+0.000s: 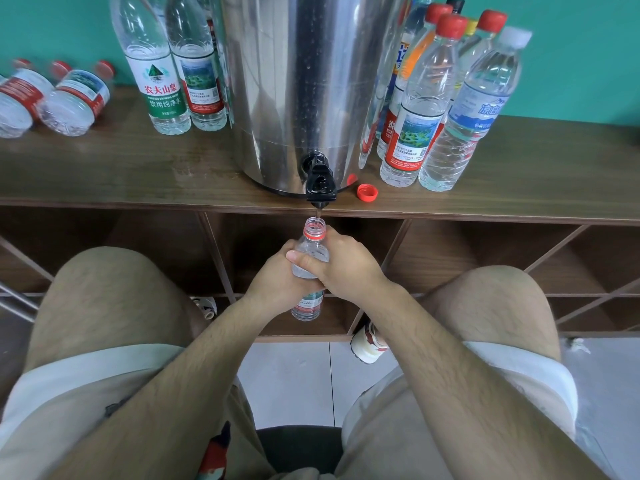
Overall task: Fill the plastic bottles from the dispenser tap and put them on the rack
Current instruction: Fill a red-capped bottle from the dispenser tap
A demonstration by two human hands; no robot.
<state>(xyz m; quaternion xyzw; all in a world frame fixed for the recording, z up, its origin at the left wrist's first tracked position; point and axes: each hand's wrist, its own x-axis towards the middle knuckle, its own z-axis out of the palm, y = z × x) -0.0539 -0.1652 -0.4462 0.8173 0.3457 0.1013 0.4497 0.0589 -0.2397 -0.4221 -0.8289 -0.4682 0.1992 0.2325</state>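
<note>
An uncapped clear plastic bottle [313, 252] with a red neck ring is held upright just under the black tap [320, 183] of the steel dispenser [304, 84]. A thin stream of water runs from the tap into its mouth. My left hand [277, 277] grips the bottle's body from the left. From the right, my right hand [346, 263] wraps around it, its thumb lying across the front. The bottle's red cap [367, 192] lies on the wooden rack top [138, 181], right of the tap.
Several capped bottles [446, 105] stand right of the dispenser, two tall ones [173, 71] stand left, and three [52, 98] lie on their sides at far left. Below the top are open diamond-shaped rack cells [467, 265]. My knees flank the hands.
</note>
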